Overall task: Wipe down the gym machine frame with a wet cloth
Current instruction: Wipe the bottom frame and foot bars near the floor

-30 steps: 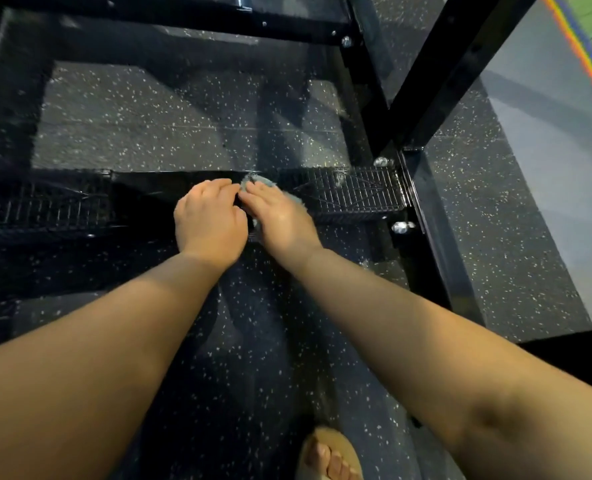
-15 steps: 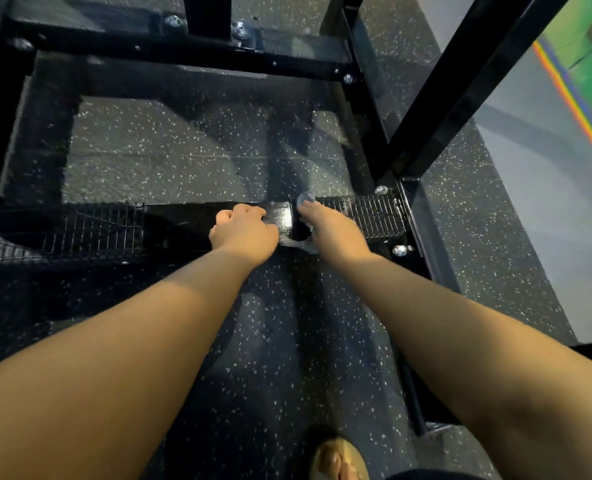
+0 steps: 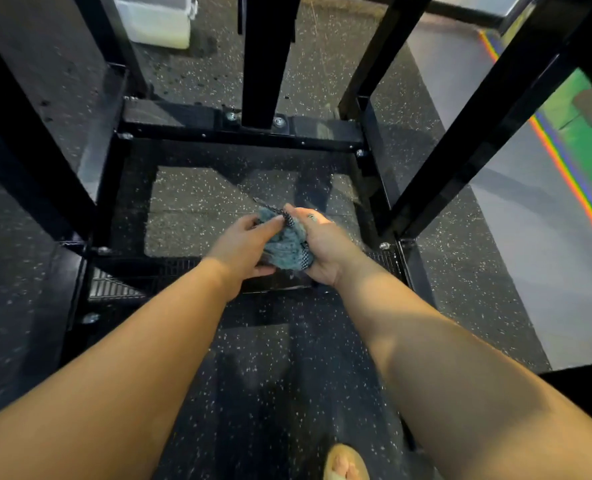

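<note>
Both hands on the cloth (image 3: 286,247). It is a bunched grey-blue wad with a dark dotted edge, held between left hand (image 3: 242,247) and right hand (image 3: 322,244). Left grip: thumb laid over the top of the wad, fingers curled under. Right grip: palm cupped round the other side, fingers bent onto it. Both grips are closed on the cloth, nothing else held.

The cloth is off the gym machine frame (image 3: 114,188), touching no metal that I can see. The low front rail (image 3: 388,261), with its mesh strip, runs directly beneath the grip. The back crossbar (image 3: 322,133) is well beyond the grip, and the uprights (image 3: 265,57) are beyond and to both sides. The speckled floor (image 3: 270,375) is on the near side of the grip, with a sandalled foot (image 3: 345,462) at the bottom edge.

Step, my read: re-bunching or turning the cloth between wiping passes. No wiping contact now.

Progress: can't tell which bars are done, as the black paint shows no clear wet marks. Likely mid-task, with the crossbar, side rails and uprights probably left.
</note>
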